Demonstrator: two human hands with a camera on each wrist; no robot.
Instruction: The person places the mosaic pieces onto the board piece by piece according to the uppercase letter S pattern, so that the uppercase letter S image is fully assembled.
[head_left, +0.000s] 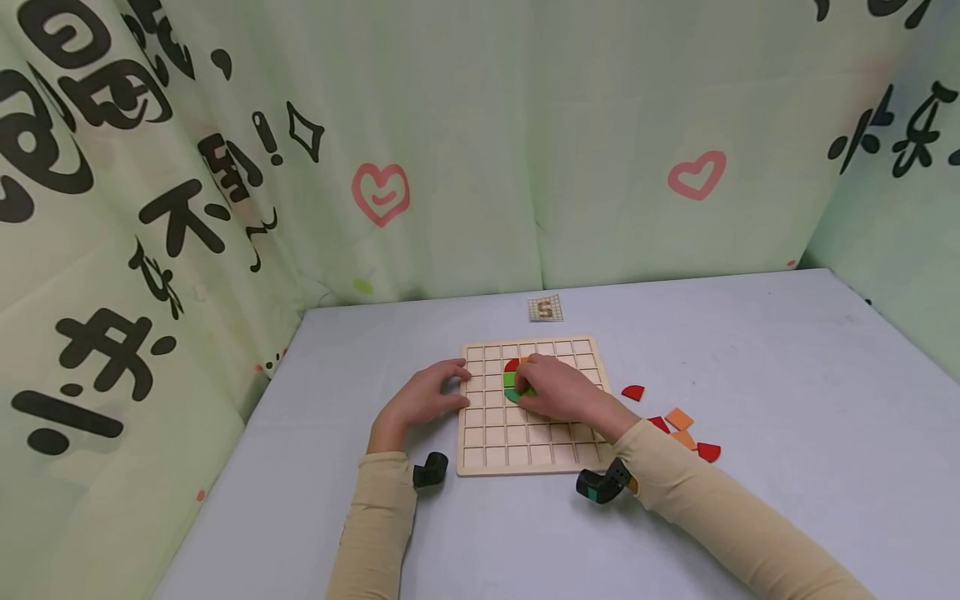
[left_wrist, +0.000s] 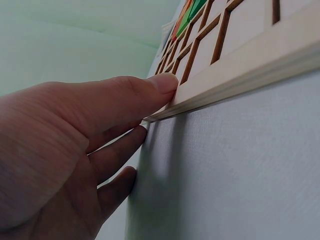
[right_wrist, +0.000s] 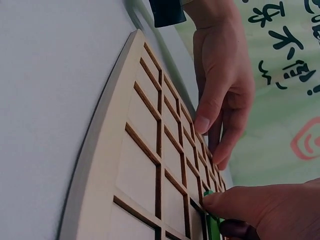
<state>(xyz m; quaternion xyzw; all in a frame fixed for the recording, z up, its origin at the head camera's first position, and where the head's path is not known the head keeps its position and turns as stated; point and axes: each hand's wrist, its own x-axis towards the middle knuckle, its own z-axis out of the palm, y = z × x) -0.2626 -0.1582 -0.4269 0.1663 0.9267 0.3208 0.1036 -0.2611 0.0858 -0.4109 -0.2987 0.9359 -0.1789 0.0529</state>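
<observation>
White table [head_left: 787, 358]; left hand [head_left: 426, 393] touches gridded board [head_left: 480, 460], fingers extended; right hand [head_left: 561, 390] pinches green piece [right_wrist: 213, 228] between fingers.

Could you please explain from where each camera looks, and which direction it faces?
Head: worn on the head, facing forward and down at the wooden grid board; left hand, right hand and beige sleeves show.
Left wrist: on the left wrist, looking along that hand at the board's left edge; only that hand shows.
Right wrist: on the right wrist, looking across the board towards the left hand; part of the right hand shows too.
Shared: head and right wrist views both show the board, both hands and the green curtain.
</observation>
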